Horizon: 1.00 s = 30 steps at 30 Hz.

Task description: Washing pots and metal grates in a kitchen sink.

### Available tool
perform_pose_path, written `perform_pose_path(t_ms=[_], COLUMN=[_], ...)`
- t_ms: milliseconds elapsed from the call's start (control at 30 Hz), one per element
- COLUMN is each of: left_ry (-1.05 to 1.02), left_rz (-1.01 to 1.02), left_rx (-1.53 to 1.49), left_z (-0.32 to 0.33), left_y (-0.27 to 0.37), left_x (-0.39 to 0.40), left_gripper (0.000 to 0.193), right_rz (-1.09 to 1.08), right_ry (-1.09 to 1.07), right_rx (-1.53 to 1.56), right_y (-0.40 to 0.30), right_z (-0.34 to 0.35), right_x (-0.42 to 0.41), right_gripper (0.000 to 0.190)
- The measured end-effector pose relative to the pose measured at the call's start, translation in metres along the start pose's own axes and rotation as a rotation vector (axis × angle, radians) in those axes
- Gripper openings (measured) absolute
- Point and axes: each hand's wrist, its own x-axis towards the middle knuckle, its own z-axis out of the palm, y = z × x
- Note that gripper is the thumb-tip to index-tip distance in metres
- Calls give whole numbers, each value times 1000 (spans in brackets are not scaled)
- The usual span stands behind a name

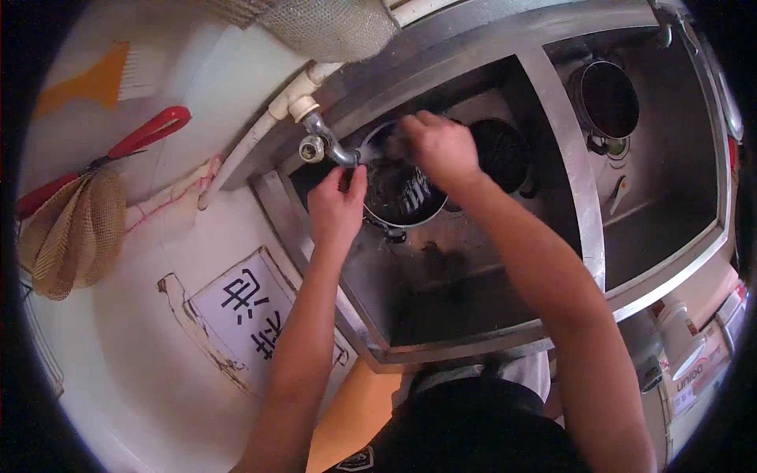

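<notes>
Below the metal tap, a dark round pot with side handles sits in the left basin of a stainless steel sink, wet and shiny inside. My left hand is at the tap's outlet, thumb and a finger on either side of its tip; whether it grips the tip is unclear. My right hand is over the pot's far rim with curled fingers, blurred; what it holds, if anything, cannot be made out. Beside it, partly behind my right arm, stands a second dark pot.
The right basin holds another pot and a white spoon. A steel divider separates the basins. White pipes run along the wall, where red-handled scissors, mesh cloth and an orange brush hang.
</notes>
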Motion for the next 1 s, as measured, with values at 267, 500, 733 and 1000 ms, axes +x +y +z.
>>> perform_pose_path(t_ms=[267,500,733,1000], left_ry=[27,121,70,92], left_rz=[64,68,178,50], left_rx=[-97,-51,33,-88], left_z=[25,24,7,20], left_y=[-3,-23,5,-7], left_x=[0,5,4,-10], left_gripper=[40,41,34,41], right_rz=[-167,-117,138,-64], right_ry=[112,-144,-302,245], right_rx=[218,453,-219,117], right_y=[-8,-39,17,2], right_z=[21,13,1,1], right_x=[-30,-63,-10,1], right_gripper=[14,44,14,28])
